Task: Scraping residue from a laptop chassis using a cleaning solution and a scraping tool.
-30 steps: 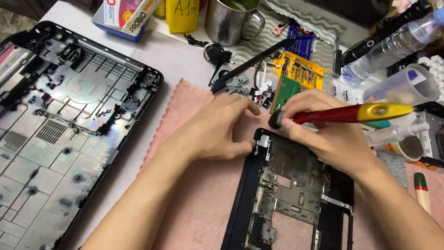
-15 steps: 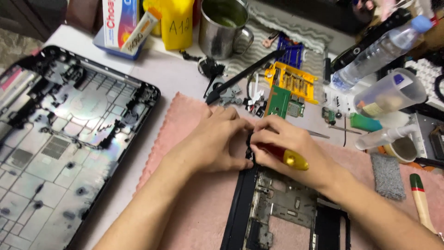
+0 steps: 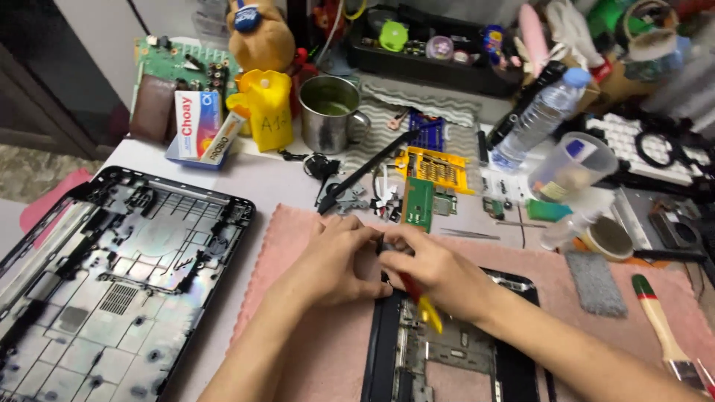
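Note:
My left hand [image 3: 335, 260] and my right hand [image 3: 439, 272] meet at the top left corner of a black laptop frame [image 3: 447, 350] lying on a pink cloth [image 3: 298, 327]. My right hand holds a red and yellow screwdriver [image 3: 423, 301], its handle pointing down toward me under the palm. My left hand's fingers pinch at the frame's corner; what they hold is hidden between the two hands.
A black laptop bottom shell [image 3: 112, 275] lies at the left. Behind the cloth are a green circuit board [image 3: 419, 205], a yellow bit case [image 3: 436, 170], a metal mug [image 3: 328, 112], a water bottle [image 3: 540, 119], a plastic cup [image 3: 573, 167], a brush [image 3: 663, 327].
The view has tilted up, showing more of the cluttered back of the table. My right hand turned the screwdriver from lying level to tucked under the palm.

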